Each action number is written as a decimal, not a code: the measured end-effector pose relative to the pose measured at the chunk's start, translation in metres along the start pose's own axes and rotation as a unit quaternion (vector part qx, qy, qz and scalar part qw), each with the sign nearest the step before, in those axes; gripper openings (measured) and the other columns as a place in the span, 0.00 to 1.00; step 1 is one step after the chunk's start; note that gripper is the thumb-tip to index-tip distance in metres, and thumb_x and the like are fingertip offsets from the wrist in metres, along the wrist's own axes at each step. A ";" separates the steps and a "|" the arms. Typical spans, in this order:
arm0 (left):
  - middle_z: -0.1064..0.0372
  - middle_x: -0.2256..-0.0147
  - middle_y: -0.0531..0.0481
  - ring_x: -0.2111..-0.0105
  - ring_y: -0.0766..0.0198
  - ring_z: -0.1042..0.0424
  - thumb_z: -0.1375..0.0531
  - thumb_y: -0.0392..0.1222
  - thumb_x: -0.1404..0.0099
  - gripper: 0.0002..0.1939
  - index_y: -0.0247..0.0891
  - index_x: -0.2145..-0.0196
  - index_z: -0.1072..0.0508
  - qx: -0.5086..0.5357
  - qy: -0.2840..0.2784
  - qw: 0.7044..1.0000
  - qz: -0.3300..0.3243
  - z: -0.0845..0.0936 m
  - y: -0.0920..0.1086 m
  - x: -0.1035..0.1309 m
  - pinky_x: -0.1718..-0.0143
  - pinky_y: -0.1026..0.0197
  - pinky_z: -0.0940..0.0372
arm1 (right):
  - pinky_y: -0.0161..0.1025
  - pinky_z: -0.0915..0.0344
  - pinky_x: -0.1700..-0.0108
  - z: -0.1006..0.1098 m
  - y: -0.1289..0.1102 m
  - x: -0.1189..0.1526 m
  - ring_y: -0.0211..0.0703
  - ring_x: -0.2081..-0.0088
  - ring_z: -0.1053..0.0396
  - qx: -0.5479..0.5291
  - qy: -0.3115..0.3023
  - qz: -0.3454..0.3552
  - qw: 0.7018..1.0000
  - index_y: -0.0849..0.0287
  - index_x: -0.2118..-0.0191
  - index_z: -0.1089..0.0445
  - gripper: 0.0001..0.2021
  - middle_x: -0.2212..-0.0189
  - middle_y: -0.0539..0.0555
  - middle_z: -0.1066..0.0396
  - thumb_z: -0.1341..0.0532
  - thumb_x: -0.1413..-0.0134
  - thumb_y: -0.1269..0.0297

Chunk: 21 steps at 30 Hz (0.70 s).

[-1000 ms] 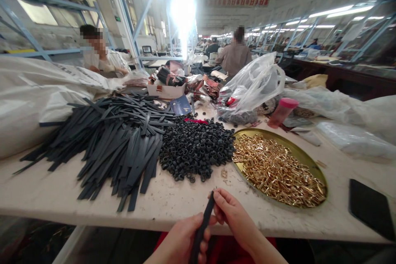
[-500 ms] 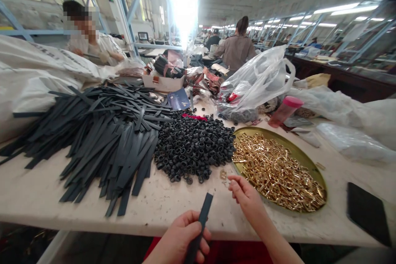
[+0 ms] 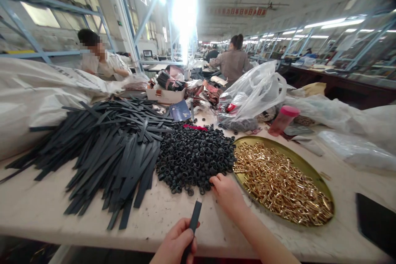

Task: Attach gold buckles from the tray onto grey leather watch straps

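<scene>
Near the table's front edge, my left hand point(image 3: 179, 241) is closed around a dark strip point(image 3: 195, 215), whose end points up and away. My right hand point(image 3: 227, 194) reaches to the near right edge of a heap of small black loops point(image 3: 194, 156), fingertips bent against it; whether a loop is between them is hidden. Left of the loops lies a large pile of dark strips point(image 3: 117, 161). To the right, an oval gold tray point(image 3: 330, 198) holds many small gold metal pieces point(image 3: 278, 181).
A black flat object point(image 3: 375, 222) lies at the right edge. Behind the tray stand a pink-lidded jar point(image 3: 284, 121) and a clear plastic bag point(image 3: 252, 90). A white box point(image 3: 167, 95) and blue card point(image 3: 180, 111) sit farther back. People work beyond the table.
My right hand has moved left, from beside the tray to the edge of the black loops. My left hand still holds the strip. The camera view has tilted up slightly.
</scene>
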State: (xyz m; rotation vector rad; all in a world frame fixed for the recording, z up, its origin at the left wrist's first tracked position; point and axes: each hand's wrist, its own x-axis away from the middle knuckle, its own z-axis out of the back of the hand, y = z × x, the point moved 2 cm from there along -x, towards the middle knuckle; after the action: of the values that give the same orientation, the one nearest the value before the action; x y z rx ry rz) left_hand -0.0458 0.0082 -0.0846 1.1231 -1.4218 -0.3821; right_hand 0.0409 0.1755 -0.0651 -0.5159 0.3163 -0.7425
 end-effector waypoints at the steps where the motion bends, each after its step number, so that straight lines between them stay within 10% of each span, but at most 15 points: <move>1: 0.40 0.84 0.60 0.91 0.76 0.48 0.47 0.51 0.51 0.16 0.38 0.68 0.41 -0.013 0.003 1.000 -0.004 0.000 -0.001 0.000 0.89 0.71 0.58 | 0.39 0.45 0.63 0.000 0.002 -0.001 0.45 0.65 0.37 -0.014 0.008 -0.005 1.000 0.58 0.68 0.32 0.09 0.68 0.56 0.33 0.47 0.52 0.75; 10: 0.37 0.80 0.57 0.87 0.73 0.41 0.51 0.45 0.49 0.12 0.37 0.67 0.40 -0.081 0.040 0.995 -0.046 -0.019 0.017 0.009 0.87 0.70 0.50 | 0.36 0.41 0.71 0.013 0.008 0.029 0.38 0.75 0.39 -0.274 0.016 -0.083 0.958 0.57 0.71 0.40 0.07 0.78 0.48 0.38 0.46 0.51 0.60; 16: 0.43 0.83 0.60 0.88 0.74 0.47 0.54 0.50 0.42 0.13 0.37 0.70 0.40 -0.173 0.035 0.970 -0.169 -0.029 0.033 0.015 0.86 0.69 0.52 | 0.29 0.43 0.73 0.010 -0.013 0.059 0.29 0.78 0.42 -0.665 -0.059 -0.185 0.721 0.59 0.72 0.38 0.12 0.77 0.46 0.36 0.35 0.59 0.61; 21: 0.41 0.82 0.58 0.85 0.72 0.44 0.54 0.47 0.39 0.12 0.38 0.72 0.38 -0.279 0.073 0.938 -0.194 -0.028 0.039 0.015 0.82 0.68 0.49 | 0.30 0.43 0.73 0.005 -0.021 0.062 0.29 0.78 0.42 -0.714 -0.067 -0.197 0.668 0.59 0.72 0.35 0.10 0.79 0.45 0.36 0.35 0.58 0.61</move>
State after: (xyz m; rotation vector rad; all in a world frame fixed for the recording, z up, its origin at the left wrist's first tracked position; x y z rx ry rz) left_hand -0.0331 0.0255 -0.0394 0.9269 -0.8688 -0.9028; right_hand 0.0745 0.1199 -0.0555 -2.2049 0.6419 -0.7439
